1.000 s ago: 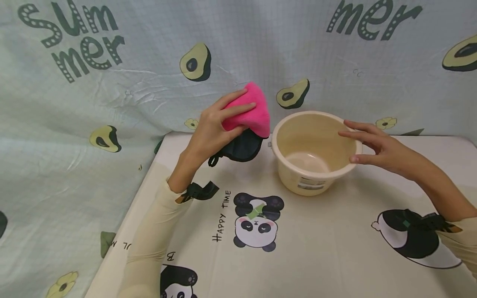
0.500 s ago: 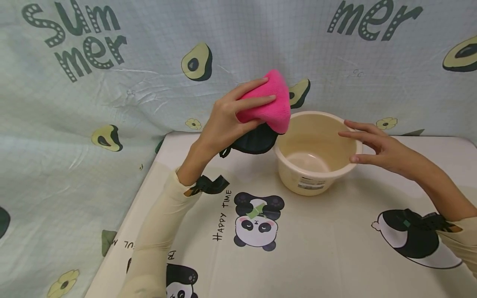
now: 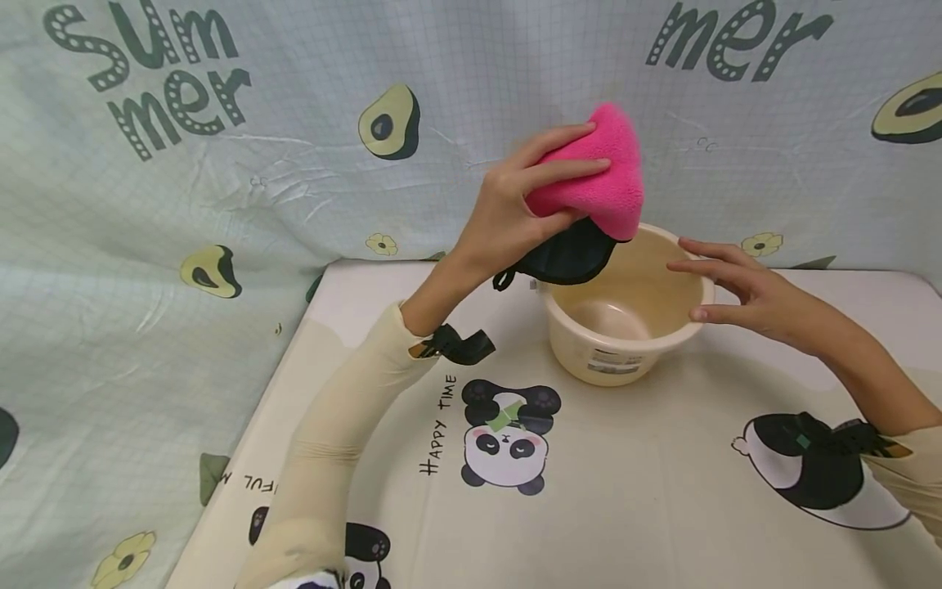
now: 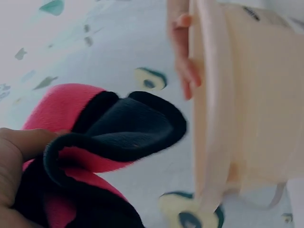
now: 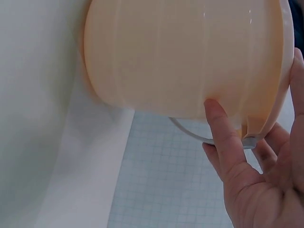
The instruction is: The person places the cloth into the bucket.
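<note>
My left hand (image 3: pixel 504 204) grips a folded cloth (image 3: pixel 607 176), fuzzy pink on one side and black on the other, with a small black loop at its edge. It holds the cloth above the left part of a cream plastic bucket (image 3: pixel 574 348), hiding some of the rim. In the left wrist view the cloth (image 4: pixel 135 126) shows its folds and black trim, apart from the bucket (image 4: pixel 256 95). My right hand (image 3: pixel 765 294) holds the bucket's right rim, fingers over the edge. From the right wrist view, a digit of that hand (image 5: pixel 259 185) touches the outer wall.
The bucket stands on a pale table cover (image 3: pixel 625 491) printed with pandas, near its back edge. Behind it hangs a light curtain (image 3: pixel 294 123) with avocado prints. A grey handle (image 5: pixel 190 135) hangs from the bucket's side.
The left hand has carried the cloth right and upward, from left of the bucket to over its left part. The right hand and the bucket have stayed in place.
</note>
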Action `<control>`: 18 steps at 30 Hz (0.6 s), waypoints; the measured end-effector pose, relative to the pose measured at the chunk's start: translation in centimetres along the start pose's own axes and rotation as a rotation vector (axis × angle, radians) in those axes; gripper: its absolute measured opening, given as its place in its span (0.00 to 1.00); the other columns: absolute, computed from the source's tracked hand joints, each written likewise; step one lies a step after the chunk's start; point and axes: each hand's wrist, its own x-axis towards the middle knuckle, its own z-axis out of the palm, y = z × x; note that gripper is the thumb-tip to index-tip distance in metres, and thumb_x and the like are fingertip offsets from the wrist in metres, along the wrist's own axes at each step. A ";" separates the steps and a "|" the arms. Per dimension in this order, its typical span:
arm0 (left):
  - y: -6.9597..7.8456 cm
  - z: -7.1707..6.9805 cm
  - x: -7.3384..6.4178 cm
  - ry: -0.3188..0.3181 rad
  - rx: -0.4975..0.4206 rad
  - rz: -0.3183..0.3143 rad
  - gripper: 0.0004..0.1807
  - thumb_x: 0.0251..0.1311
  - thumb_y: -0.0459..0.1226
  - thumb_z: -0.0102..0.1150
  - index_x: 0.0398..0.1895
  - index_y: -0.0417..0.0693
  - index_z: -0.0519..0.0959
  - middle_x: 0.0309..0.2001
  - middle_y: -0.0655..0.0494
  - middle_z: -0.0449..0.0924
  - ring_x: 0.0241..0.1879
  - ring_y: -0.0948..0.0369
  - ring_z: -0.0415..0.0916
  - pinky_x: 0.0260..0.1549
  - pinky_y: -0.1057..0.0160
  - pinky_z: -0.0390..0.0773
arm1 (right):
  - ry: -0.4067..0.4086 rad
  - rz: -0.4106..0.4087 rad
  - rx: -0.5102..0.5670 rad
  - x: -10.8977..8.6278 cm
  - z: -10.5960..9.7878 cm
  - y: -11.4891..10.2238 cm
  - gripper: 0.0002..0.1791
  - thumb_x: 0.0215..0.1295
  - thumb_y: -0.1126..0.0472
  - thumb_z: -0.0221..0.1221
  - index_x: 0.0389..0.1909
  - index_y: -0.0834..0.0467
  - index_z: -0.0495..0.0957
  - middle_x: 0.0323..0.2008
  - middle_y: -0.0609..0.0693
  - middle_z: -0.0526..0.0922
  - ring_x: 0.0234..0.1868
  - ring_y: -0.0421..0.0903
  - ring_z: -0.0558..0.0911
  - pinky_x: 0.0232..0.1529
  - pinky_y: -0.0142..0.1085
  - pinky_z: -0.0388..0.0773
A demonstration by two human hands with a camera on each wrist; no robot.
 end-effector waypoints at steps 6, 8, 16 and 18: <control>-0.5 2.7 1.1 -0.002 -0.119 -0.058 0.19 0.57 0.28 0.70 0.53 0.37 0.84 0.67 0.43 0.71 0.69 0.66 0.63 0.61 0.68 0.73 | -0.006 0.011 -0.017 0.1 -0.1 0.0 0.37 0.64 0.66 0.67 0.74 0.49 0.69 0.78 0.46 0.53 0.70 0.30 0.53 0.56 0.33 0.62; -0.8 3.6 1.4 -0.008 -0.159 -0.113 0.18 0.55 0.28 0.71 0.51 0.37 0.84 0.67 0.45 0.71 0.68 0.65 0.63 0.61 0.69 0.72 | -0.015 0.034 0.003 0.1 -0.2 -0.1 0.37 0.65 0.66 0.66 0.75 0.53 0.67 0.78 0.50 0.52 0.74 0.39 0.51 0.63 0.43 0.62; -2.2 5.9 0.6 -0.064 -0.194 -0.257 0.15 0.51 0.26 0.69 0.43 0.39 0.79 0.61 0.46 0.69 0.66 0.65 0.61 0.59 0.70 0.71 | -0.028 0.096 0.042 0.2 -0.5 0.1 0.38 0.66 0.67 0.66 0.75 0.62 0.63 0.78 0.57 0.49 0.76 0.54 0.50 0.66 0.25 0.61; -2.5 5.9 0.3 -0.115 -0.169 -0.242 0.14 0.50 0.26 0.69 0.41 0.39 0.79 0.60 0.46 0.69 0.65 0.62 0.61 0.59 0.70 0.71 | -0.023 0.056 0.017 0.2 -0.4 0.0 0.38 0.65 0.67 0.67 0.75 0.59 0.65 0.78 0.53 0.51 0.74 0.43 0.52 0.53 0.15 0.60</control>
